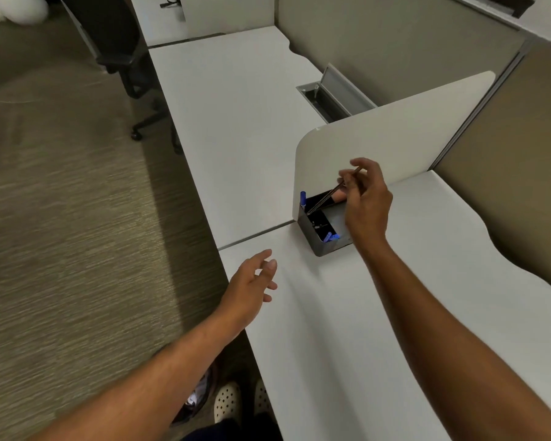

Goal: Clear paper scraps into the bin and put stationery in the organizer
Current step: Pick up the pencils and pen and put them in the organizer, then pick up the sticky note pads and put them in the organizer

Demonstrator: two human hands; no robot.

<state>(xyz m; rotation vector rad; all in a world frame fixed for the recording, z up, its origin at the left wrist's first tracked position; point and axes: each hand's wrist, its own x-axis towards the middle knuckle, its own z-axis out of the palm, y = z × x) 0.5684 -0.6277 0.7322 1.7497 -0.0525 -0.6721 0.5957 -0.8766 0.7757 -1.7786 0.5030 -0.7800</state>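
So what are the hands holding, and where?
The right hand pinches thin dark pencils near their upper ends, tips in the organizer. The left hand holds nothing.

Two hands [255,278], one organizer [323,232]

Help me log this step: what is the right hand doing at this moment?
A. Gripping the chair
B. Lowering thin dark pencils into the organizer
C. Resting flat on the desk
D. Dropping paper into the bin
B: the right hand pinches thin dark pencils whose lower ends dip into the organizer beside the divider panel, while the left hand hovers open over the desk.
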